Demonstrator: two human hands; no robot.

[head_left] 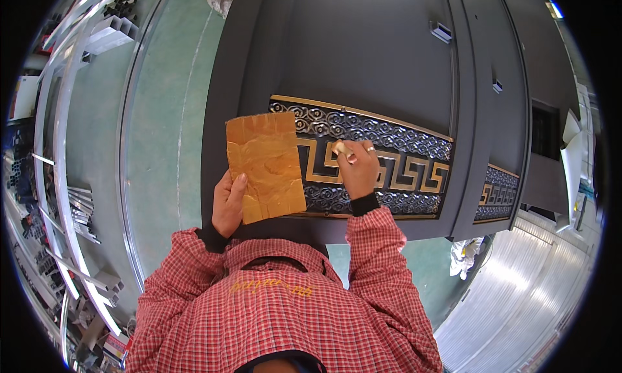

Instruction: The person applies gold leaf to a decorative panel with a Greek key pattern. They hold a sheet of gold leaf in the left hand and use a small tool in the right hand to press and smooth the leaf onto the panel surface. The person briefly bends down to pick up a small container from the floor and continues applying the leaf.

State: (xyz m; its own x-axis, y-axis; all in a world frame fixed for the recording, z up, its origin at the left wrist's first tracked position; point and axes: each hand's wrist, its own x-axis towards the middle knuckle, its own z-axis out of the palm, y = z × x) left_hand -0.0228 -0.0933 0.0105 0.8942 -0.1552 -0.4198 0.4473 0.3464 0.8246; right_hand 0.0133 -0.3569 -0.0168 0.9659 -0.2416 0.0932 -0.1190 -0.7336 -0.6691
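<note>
Gripped at its lower left edge by my left hand (228, 203), a flat rectangular piece of cardboard (267, 166) is coated in gold, with a smeared, wrinkled patch in its middle. My right hand (360, 171) is closed around a small cream-coloured piece (342, 150), whose exact kind I cannot make out. That hand is over an ornamental panel (414, 169), at its gold Greek-key band. Above and below the band run dark, silvery scroll rows, framed by gold strips. The cardboard covers the panel's left end, and my right hand hides part of the key pattern.
The panel is set in a large dark grey door (363, 56) with small metal fittings (441, 32). A second dark door with a similar panel (497, 193) stands to the right. Long metal profiles (65, 179) are stacked left of the green floor (172, 146). Ribbed silvery sheeting (518, 279) lies at lower right.
</note>
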